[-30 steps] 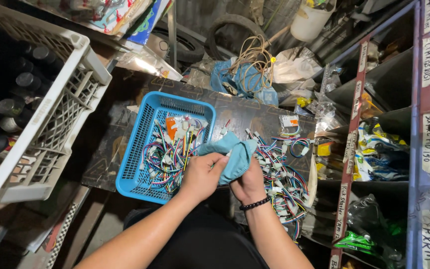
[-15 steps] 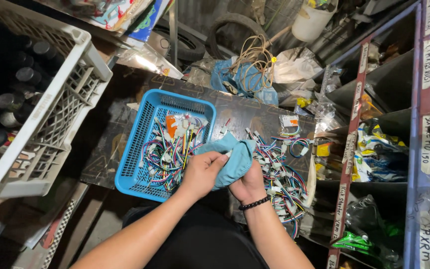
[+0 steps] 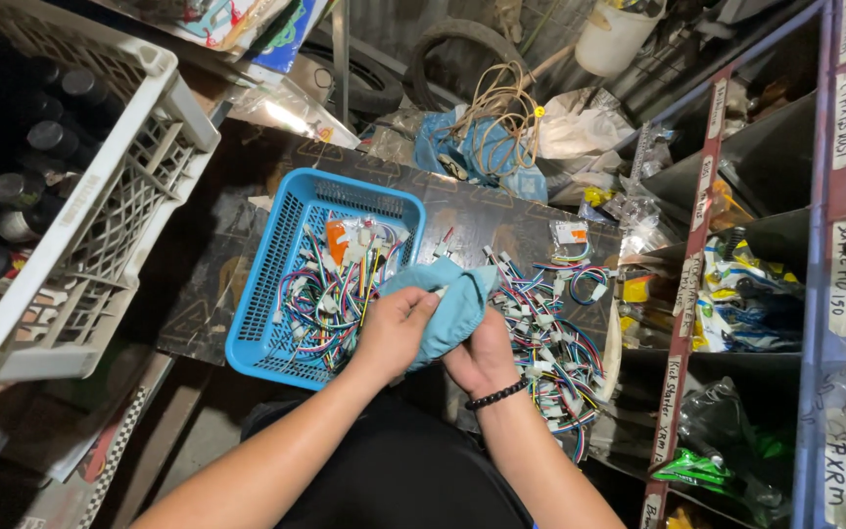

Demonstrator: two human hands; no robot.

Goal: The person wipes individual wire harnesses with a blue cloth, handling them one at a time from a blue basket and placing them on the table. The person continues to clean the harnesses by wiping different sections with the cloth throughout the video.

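— Cloth [image 3: 452,304]: where do we have it?
— Bunched in both hands, left hand [image 3: 396,328] at nine o'clock, right hand [image 3: 482,355] at five, gripping.
— Around it?
— Basket [image 3: 276,257] at nine, loose wires [image 3: 545,333] at three.

My hands had little room. A blue mesh basket [image 3: 276,284] full of wire harnesses [image 3: 330,289] blocked the left, and a loose heap of wired connectors [image 3: 550,333] crowded the right. The dark board [image 3: 217,294] lay bare only between basket and white crate [image 3: 100,235]. Beyond, a blue bag with coiled cord [image 3: 487,137] closed the far edge, and metal shelving [image 3: 697,264] walled the right.
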